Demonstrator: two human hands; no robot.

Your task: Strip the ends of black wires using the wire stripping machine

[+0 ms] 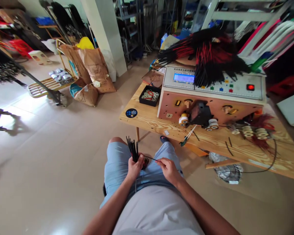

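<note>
My left hand (136, 167) grips a bundle of thin black wires (132, 149) above my lap, with the wire ends fanning upward. My right hand (168, 170) pinches a single black wire (152, 159) between finger and thumb. That wire runs leftward to the bundle. Both hands rest close together over my light blue shorts (117, 166). Part of the bundle is hidden behind my left fingers.
To the right stands a wooden table (147, 120) bearing a wire-processing machine (210, 94) topped with red-and-black wire bundles (210, 58). A black tray (150, 95) holds rubber bands. Paper bags (93, 71) stand on the tiled floor ahead.
</note>
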